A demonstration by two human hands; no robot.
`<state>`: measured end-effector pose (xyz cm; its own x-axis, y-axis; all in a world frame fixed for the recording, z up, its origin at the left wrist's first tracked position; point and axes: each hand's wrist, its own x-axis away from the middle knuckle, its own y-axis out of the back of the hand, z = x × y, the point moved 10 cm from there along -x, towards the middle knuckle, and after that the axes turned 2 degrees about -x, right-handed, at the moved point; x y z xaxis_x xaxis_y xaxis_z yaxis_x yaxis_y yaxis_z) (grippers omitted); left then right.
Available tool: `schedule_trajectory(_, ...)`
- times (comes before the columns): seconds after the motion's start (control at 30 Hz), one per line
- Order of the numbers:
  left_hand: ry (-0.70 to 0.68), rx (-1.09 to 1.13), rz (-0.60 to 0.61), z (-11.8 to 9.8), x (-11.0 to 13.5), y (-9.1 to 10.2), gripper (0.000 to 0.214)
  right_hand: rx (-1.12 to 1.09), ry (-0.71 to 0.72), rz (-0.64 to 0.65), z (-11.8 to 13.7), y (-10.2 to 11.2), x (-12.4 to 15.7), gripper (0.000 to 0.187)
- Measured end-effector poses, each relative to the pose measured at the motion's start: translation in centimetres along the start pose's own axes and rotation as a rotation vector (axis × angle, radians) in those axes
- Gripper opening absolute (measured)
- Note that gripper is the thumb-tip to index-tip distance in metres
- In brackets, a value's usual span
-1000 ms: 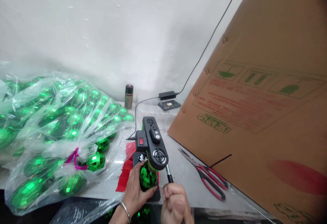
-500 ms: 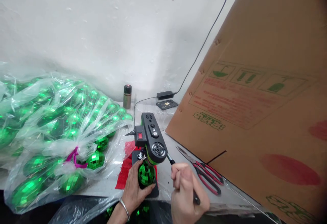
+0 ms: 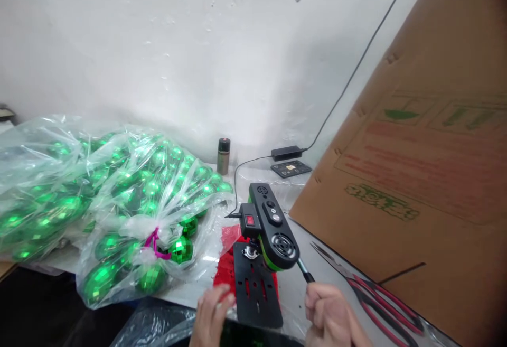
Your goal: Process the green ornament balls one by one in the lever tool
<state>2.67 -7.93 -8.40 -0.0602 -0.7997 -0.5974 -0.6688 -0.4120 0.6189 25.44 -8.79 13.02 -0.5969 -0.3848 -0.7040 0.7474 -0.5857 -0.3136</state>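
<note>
We have our right hand [image 3: 332,312] wrapped tightly around the black-sleeved end of a thin metal lever [image 3: 303,266], its grip fully closed on the handle. The lever juts from the near end of a long, round-ended black machine with a bright green underside [image 3: 273,223], which carries two round vents and a side box with a red switch. Our left hand [image 3: 212,312] is blurred, its grip loosely curled with the fingers partly spread, and we see nothing between them. It is near the left edge of a flat, slotted black base plate [image 3: 259,286], which lies under the machine's head on a piece of red cloth [image 3: 224,270] spread over the pale worktop [image 3: 307,241].

To the left, we have shiny green faceted balls [image 3: 181,250] inside a clear plastic bag [image 3: 134,225] knotted with a purple tie [image 3: 151,238]. Behind the machine stand a dark-capped brown bottle [image 3: 223,157] and, farther right, a black power adapter [image 3: 287,152] beside a flat dark rectangle [image 3: 291,168]. Red-and-black-handled scissors [image 3: 366,288] lie to our right, against a large brown cardboard carton [image 3: 431,220].
</note>
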Motion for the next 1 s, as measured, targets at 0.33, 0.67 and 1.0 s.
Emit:
schedule_trajectory(0.33,0.405,-0.507,0.276,10.2,-21.0,6.4,0.038,0.015,-0.026,0.091,-0.7,0.1,0.6,0.051)
schedule_trajectory(0.67,0.329,0.028,0.210,6.9,-17.0,7.0,0.076,0.003,0.043,0.092,0.1,-0.2,0.6,0.049)
schedule_trajectory(1.0,0.572,0.292,0.114,6.2,-8.3,2.4,0.091,0.011,0.094,0.155,1.1,-0.8,-0.2,0.052)
